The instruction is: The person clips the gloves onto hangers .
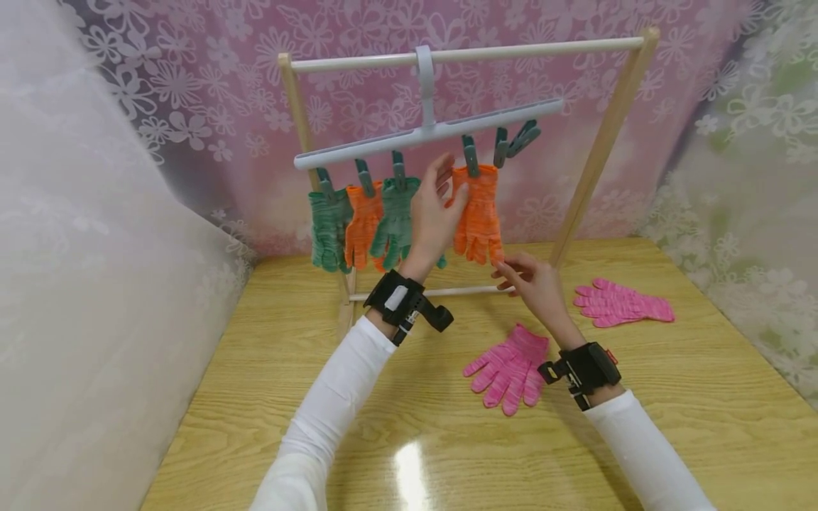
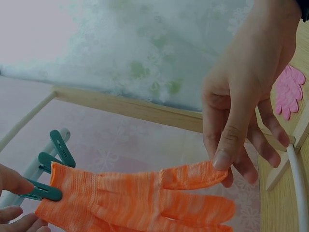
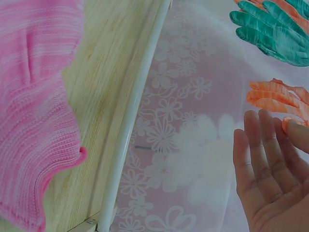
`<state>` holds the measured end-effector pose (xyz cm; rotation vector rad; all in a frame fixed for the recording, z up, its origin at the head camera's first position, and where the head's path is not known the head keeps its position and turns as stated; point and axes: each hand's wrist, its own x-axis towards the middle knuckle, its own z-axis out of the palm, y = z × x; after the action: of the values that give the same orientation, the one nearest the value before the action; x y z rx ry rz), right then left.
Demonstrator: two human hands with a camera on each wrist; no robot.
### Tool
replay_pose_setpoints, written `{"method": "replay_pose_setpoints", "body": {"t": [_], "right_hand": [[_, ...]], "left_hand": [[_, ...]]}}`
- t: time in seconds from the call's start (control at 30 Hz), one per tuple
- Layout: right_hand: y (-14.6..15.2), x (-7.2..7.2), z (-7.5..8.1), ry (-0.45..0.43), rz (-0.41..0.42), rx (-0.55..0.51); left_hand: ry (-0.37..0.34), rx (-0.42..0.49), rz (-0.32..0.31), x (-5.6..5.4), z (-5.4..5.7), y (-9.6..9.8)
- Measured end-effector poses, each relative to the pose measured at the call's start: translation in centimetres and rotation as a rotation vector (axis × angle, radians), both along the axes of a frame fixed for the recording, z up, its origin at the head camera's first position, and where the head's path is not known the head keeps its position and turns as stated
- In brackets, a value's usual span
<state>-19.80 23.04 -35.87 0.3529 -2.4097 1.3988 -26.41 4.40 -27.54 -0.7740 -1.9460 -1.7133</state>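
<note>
An orange knit glove [image 1: 478, 213] hangs fingers-down from a dark green clip [image 1: 470, 156] that bites its cuff. Beside that cuff, on its left, is my left hand [image 1: 436, 216], fingers raised and thumb against the glove's edge; in the left wrist view its fingers [image 2: 14, 181] lie close to the clip. My right hand [image 1: 533, 284] pinches the tip of one glove finger between thumb and forefinger, its other fingers [image 3: 265, 154] loosely extended. To the left, two green gloves [image 1: 329, 231] and another orange glove [image 1: 364, 227] hang from their own clips, partly overlapping.
A pale hanger bar [image 1: 358, 145] hangs tilted from the wooden rack's top rod [image 1: 537, 51]. Two unused clips [image 1: 524, 138] dangle at its right. Two pink gloves, one nearer [image 1: 511, 369] and one farther right [image 1: 620, 304], lie on the wooden table [image 1: 268, 426].
</note>
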Motion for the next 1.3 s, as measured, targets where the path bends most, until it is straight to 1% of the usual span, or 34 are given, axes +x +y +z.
{"method": "replay_pose_setpoints", "body": {"t": [0.13,0.27,0.33,0.43,0.53,0.6,0.7,0.83,0.9,0.97,1.03,1.07,1.13,1.2,1.27,1.3], "right_hand": [[0.0,0.1,-0.1,-0.002,-0.01,0.015],[0.3,0.2,-0.5,-0.01,-0.017,0.029],[0.8,0.0,-1.1,-0.022,-0.017,0.03],[1.8,-0.8,-2.5,-0.033,-0.018,0.029],[2.8,-1.3,-3.8,-0.038,-0.025,0.049],[3.4,-1.4,-4.4,-0.037,-0.028,0.065],[4.0,-1.3,-4.8,-0.038,-0.034,0.092],[4.4,-1.0,-5.1,-0.042,-0.05,0.126],[4.6,-0.9,-5.2,-0.046,-0.061,0.137],[4.7,-0.8,-5.2,-0.055,-0.068,0.143],[4.9,-0.7,-5.3,-0.065,-0.073,0.142],[4.9,-0.7,-5.3,-0.072,-0.074,0.142],[5.0,-0.6,-5.2,-0.082,-0.071,0.135],[5.1,-0.5,-5.2,-0.086,-0.071,0.131],[5.3,-0.4,-5.1,-0.086,-0.072,0.127],[5.4,-0.3,-5.1,-0.083,-0.071,0.123]], "left_hand": [[0.052,0.036,0.023,0.4,0.0,-0.1],[0.091,0.062,0.033,0.5,0.3,0.0],[0.1,0.063,0.041,0.5,0.7,0.1],[0.104,0.052,0.036,0.5,1.5,0.4],[0.112,-0.004,0.037,0.3,2.5,1.0],[0.129,-0.07,0.053,0.1,3.3,1.6],[0.163,-0.209,0.12,-0.1,4.5,2.5],[0.249,-0.47,0.256,-0.6,5.9,4.0],[0.308,-0.615,0.339,-0.9,6.4,4.8],[0.344,-0.748,0.422,-1.1,6.7,5.4],[0.349,-0.853,0.492,-1.2,6.8,5.9],[0.339,-0.901,0.522,-1.2,6.9,6.1],[0.311,-0.966,0.567,-1.2,6.8,6.4],[0.287,-1.01,0.59,-1.2,6.8,6.6],[0.259,-1.033,0.595,-1.3,6.8,6.7],[0.246,-1.03,0.589,-1.4,6.8,6.8]]}}
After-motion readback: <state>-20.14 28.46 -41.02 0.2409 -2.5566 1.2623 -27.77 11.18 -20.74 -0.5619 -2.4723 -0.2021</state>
